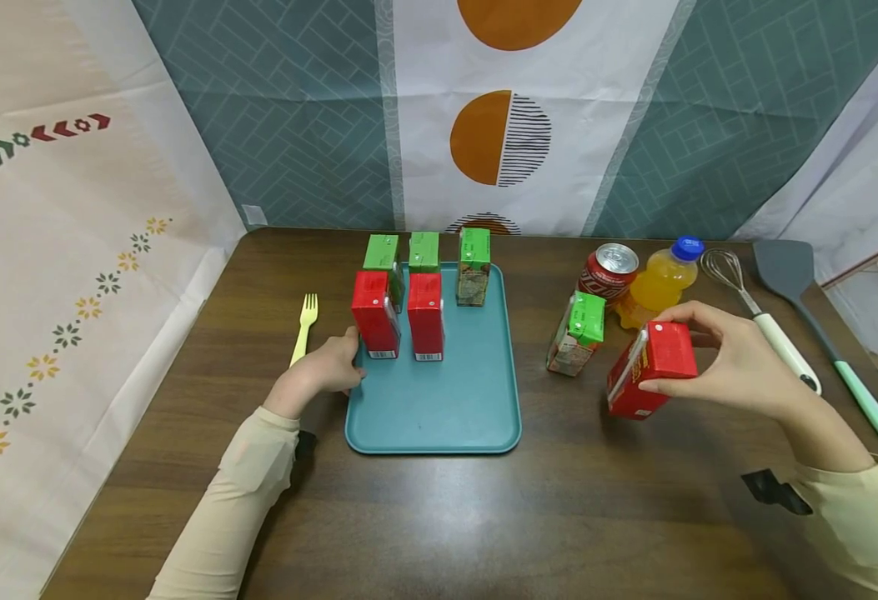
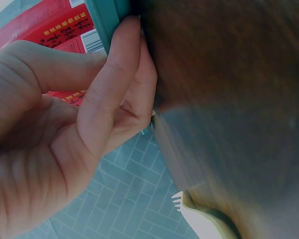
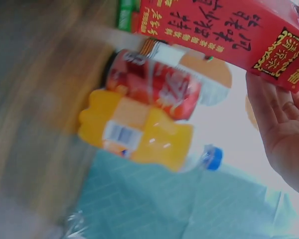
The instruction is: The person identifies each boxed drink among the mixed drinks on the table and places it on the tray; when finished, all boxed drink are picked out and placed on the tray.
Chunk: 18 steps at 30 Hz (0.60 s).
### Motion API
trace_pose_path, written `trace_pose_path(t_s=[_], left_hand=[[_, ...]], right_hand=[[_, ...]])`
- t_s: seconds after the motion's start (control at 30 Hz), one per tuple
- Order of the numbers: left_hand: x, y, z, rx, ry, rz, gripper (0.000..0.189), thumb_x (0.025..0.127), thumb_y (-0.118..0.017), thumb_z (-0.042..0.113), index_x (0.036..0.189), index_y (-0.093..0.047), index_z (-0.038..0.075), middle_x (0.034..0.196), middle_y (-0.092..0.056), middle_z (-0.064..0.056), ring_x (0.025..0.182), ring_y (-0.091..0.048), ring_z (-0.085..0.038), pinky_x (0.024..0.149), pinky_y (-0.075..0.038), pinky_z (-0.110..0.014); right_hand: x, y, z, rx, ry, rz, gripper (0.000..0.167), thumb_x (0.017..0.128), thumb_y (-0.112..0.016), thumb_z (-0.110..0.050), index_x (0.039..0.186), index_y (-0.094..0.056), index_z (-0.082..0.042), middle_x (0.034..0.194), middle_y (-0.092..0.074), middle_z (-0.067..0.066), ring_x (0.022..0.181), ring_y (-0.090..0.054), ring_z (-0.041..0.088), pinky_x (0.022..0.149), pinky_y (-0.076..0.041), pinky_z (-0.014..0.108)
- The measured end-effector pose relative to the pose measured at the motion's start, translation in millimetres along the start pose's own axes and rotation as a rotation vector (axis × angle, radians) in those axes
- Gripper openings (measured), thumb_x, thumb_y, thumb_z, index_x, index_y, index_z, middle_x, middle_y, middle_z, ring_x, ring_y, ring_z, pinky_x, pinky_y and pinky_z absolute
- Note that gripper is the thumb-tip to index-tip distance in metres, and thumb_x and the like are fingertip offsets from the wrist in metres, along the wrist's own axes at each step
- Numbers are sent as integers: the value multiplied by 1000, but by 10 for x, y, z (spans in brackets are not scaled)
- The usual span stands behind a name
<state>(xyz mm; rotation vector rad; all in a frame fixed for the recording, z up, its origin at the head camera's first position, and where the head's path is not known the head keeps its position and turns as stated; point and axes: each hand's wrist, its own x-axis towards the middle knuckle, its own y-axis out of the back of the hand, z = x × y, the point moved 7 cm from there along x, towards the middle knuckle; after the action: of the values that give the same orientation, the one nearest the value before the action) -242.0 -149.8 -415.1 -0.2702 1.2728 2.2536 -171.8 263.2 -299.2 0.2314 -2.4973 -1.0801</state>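
My right hand grips a red drink carton by its upper sides, with the straw along one side; the right wrist view shows its printed panel. Beside it stands a green-topped drink carton on the table. On the left, my left hand pinches the rim of a teal tray between thumb and fingers, plainly seen in the left wrist view. The tray carries two red cartons in front and three green-topped cartons behind, the left one partly hidden.
A cola can and an orange drink bottle with a blue cap stand behind the right hand. A whisk and a spatula lie at the far right. Left of the tray is a yellow fork.
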Motion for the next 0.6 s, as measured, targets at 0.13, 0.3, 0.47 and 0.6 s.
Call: trace_pose_path(t_s=[0.13, 0.3, 0.47, 0.6], left_hand=[[7, 0, -6, -6, 5, 0, 62, 86, -55, 1, 133, -19, -15, 90, -59, -23, 54, -62, -18, 52, -51, -28], [12, -2, -24, 6, 14, -7, 64, 86, -55, 2, 134, -17, -15, 90, -58, -22, 55, -61, -18, 52, -50, -28], [21, -5, -21, 0, 15, -6, 62, 86, -55, 2, 133, -19, -14, 91, -58, -22, 55, -61, -18, 52, -51, -28], [24, -2, -16, -4, 13, -3, 62, 86, -56, 1, 133, -19, -14, 91, -59, -22, 54, -61, -18, 51, -51, -28]], right_hand=[[-3, -46, -224, -31, 112, -23, 71, 44, -93, -4, 105, -59, -15, 95, -63, -10, 85, -60, 1, 74, -46, 8], [69, -147, -453, 35, 183, -39, 73, 44, -93, -3, 108, -60, -13, 98, -63, -9, 86, -60, 2, 76, -48, 10], [205, -258, -598, 108, 194, -39, 72, 49, -91, -1, 113, -60, -10, 103, -62, -9, 91, -60, 3, 76, -50, 12], [334, -356, -675, 149, 224, -30, 73, 50, -90, 0, 115, -60, -9, 107, -62, -9, 93, -59, 4, 77, -51, 15]])
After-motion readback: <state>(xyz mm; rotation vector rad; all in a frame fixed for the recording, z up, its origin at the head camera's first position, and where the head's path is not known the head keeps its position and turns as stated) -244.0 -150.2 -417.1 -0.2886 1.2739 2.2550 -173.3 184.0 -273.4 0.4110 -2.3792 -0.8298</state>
